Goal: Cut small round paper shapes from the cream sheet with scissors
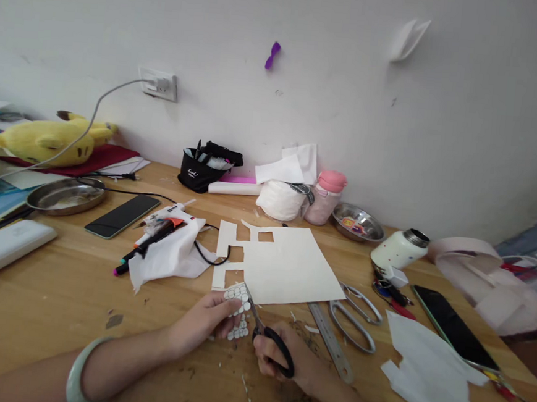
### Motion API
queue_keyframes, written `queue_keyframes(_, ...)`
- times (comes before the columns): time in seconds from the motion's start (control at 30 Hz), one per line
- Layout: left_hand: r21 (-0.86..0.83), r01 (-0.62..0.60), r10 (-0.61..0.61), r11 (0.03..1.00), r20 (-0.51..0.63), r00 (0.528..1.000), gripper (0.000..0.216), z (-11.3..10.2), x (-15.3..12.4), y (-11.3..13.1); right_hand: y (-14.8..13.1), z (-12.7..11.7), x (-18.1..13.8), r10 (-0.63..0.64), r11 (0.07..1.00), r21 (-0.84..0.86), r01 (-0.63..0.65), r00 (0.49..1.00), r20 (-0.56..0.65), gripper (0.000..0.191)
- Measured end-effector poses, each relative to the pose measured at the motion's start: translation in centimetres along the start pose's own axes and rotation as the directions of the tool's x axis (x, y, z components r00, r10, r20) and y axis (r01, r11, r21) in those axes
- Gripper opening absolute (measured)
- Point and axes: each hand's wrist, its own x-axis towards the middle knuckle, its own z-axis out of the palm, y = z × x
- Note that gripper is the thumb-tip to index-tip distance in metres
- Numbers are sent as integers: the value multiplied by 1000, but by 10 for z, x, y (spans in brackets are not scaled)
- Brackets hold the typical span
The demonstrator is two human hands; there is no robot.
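Note:
My left hand (210, 317), with a pale bangle on the wrist, pinches a small white paper piece (240, 304) printed with rounded black outlines. Black-handled scissors (259, 324) are gripped in my right hand (284, 354). Their blades point up and away, touching or very close to the paper piece's right edge; I cannot tell whether they are cutting it. Just beyond both hands lies a cream card sheet (291, 265) with rectangular notches cut from its left side. Small paper scraps are scattered on the wood under my hands.
Right of my hands lie a steel ruler (332, 342), grey-handled scissors (357, 316), torn white paper (436, 369) and a phone (454, 327). To the left are crumpled tissue (171, 255), markers (146, 247), a glue gun (169, 212) and another phone (122, 215). A pink-lidded bottle (325, 196) stands behind.

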Motion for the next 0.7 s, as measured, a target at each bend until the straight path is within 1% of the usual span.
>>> queue_keyframes(0.1, -11, 14, -14, 1000, -26, 1000, 43, 0, -1, 0, -2, 0, 0, -16, 1000, -24, 16, 1000, 8, 39)
queue_keyframes(0.3, -47, -11, 8, 999, -75, 997, 42, 1, -2, 3, 1, 0, 0, -25, 999, -26, 25, 1000, 20, 40)
queue_keyframes(0.4, -52, -16, 11, 999, -85, 996, 41, 3, -2, 5, 3, 0, -1, -8, 999, -51, 8, 1000, -11, 42)
queue_keyframes(0.57, -63, -39, 33, 997, -100, 994, 40, 3, -3, 7, 1, 0, 1, -8, 999, -50, 8, 1000, 5, 43)
queue_keyframes(0.7, -64, -31, 23, 997, -124, 992, 40, 1, -3, 5, -2, 1, 1, -22, 999, -40, 23, 1000, 13, 43)
